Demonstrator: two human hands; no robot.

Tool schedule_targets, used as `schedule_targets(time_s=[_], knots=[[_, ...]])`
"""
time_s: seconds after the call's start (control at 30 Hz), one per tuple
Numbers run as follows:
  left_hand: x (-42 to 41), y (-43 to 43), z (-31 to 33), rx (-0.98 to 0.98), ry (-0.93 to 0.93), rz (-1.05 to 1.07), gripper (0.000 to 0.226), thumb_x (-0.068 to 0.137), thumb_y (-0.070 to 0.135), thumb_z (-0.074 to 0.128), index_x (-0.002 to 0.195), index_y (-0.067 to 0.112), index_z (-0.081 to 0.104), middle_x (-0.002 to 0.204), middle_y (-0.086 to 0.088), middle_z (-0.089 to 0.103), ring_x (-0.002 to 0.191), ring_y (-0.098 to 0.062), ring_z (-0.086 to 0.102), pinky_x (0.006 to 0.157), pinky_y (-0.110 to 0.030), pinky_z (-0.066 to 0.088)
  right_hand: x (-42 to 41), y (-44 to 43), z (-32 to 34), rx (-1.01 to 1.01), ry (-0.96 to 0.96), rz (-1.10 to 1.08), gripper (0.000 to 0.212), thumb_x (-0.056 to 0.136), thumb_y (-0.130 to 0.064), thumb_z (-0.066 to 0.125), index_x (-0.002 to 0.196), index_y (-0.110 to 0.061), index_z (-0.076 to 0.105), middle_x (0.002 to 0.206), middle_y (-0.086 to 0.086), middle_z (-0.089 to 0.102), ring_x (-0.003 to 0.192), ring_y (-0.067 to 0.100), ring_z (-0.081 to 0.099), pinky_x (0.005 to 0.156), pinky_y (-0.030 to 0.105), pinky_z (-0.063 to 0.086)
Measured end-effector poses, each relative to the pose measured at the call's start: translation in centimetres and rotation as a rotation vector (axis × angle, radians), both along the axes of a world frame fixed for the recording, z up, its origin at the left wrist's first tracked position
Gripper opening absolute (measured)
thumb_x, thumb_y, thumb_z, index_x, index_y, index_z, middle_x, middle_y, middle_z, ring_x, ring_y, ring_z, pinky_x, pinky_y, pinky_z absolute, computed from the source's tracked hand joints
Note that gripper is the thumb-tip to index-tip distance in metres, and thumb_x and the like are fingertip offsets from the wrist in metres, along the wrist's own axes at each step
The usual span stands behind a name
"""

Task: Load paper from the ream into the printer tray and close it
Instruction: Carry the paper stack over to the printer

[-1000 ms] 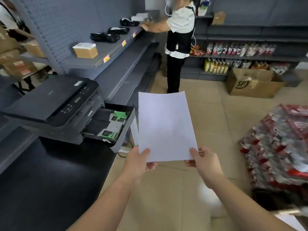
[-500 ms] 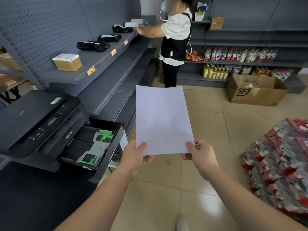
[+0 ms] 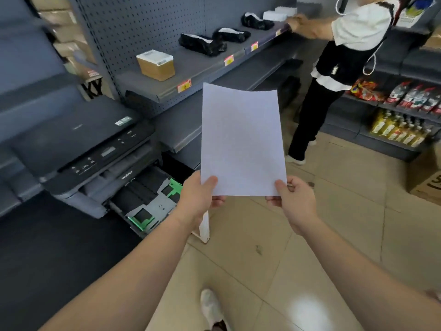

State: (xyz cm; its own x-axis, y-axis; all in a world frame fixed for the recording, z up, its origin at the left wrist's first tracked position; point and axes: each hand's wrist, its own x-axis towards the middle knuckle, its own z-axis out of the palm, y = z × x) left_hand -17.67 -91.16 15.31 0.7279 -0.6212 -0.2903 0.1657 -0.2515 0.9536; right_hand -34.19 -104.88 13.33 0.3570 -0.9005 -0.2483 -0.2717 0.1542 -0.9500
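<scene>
I hold a thin stack of white paper (image 3: 242,142) upright in front of me. My left hand (image 3: 199,199) grips its bottom left corner and my right hand (image 3: 294,201) grips its bottom right corner. To the left, a black printer (image 3: 78,144) stands on a dark counter. Its paper tray (image 3: 152,201) is pulled out, with green guides showing and no paper visible inside. The paper hangs to the right of the tray and above it. My left hand covers the tray's right end. No ream is in view.
A grey pegboard shelf (image 3: 191,65) behind the printer carries a brown box (image 3: 156,64) and black bags. A person in a white shirt (image 3: 338,68) stands at the shelf's far end. A cardboard box (image 3: 427,182) sits on the tiled floor at the right.
The view has swung left and come closer to the printer, so the tray now lies just beside my left hand. Both hands keep the same grip on the paper.
</scene>
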Motion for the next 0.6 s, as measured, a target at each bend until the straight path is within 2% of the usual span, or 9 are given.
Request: schedule_targets(time_s=[0.1,0.23,0.3,0.37,0.47,0.6], knots=[[4.9,0.1,-1.1,0.013,0.013,0.109,0.016,0.102,0.02,0.047,0.113,0.02,0.059,0.099,-0.014,0.072,0.068,-0.023,0.068,0.066,-0.035,0.064,6.1,-1.5,-0.8,0.001,-0.037,0.106,0.013,0.1,-0.017,0.053,0.104,-0.011,0.064,0.094,0.015,0.075,0.06,0.014,0.072,0.072,0.039,0.063],[9.9,0.8,-2.8,0.006,0.041,0.252,0.018,0.101,0.018,0.046,0.114,0.017,0.059,0.095,-0.019,0.073,0.064,-0.023,0.067,0.06,-0.033,0.06,13.2,-2.5,-1.8,0.02,-0.044,0.224,0.012,0.1,-0.016,0.053,0.1,-0.012,0.064,0.084,0.009,0.076,0.055,0.015,0.069,0.076,0.051,0.062],[11.4,0.9,-3.7,0.0,0.059,0.31,0.02,0.102,0.016,0.046,0.118,0.013,0.057,0.093,-0.017,0.073,0.061,-0.022,0.066,0.063,-0.037,0.061,15.8,-2.8,-2.5,0.048,-0.052,0.265,0.011,0.099,-0.016,0.053,0.095,-0.017,0.064,0.08,0.005,0.074,0.055,0.017,0.068,0.078,0.053,0.061],[12.5,1.3,-4.3,0.014,0.072,0.36,0.021,0.102,0.015,0.045,0.12,0.013,0.056,0.095,-0.016,0.072,0.061,-0.021,0.066,0.065,-0.038,0.061,17.9,-3.1,-3.4,0.062,-0.041,0.305,0.012,0.099,-0.016,0.054,0.093,-0.02,0.063,0.08,0.003,0.074,0.056,0.018,0.067,0.076,0.049,0.062],[13.1,2.3,-5.7,0.02,0.098,0.444,0.022,0.103,0.015,0.044,0.122,0.014,0.055,0.098,-0.014,0.071,0.061,-0.018,0.068,0.061,-0.031,0.062,20.5,-3.1,-4.7,0.05,0.001,0.393,0.013,0.099,-0.016,0.054,0.091,-0.022,0.062,0.072,-0.001,0.075,0.055,0.016,0.069,0.07,0.042,0.063],[13.0,3.4,-8.1,0.057,0.159,0.576,0.021,0.104,0.016,0.044,0.123,0.014,0.054,0.093,-0.008,0.07,0.069,-0.023,0.068,0.07,-0.039,0.064,23.1,-3.1,-7.2,0.046,0.038,0.545,0.014,0.099,-0.016,0.053,0.093,-0.023,0.064,0.069,-0.004,0.076,0.055,0.014,0.068,0.065,0.035,0.06]])
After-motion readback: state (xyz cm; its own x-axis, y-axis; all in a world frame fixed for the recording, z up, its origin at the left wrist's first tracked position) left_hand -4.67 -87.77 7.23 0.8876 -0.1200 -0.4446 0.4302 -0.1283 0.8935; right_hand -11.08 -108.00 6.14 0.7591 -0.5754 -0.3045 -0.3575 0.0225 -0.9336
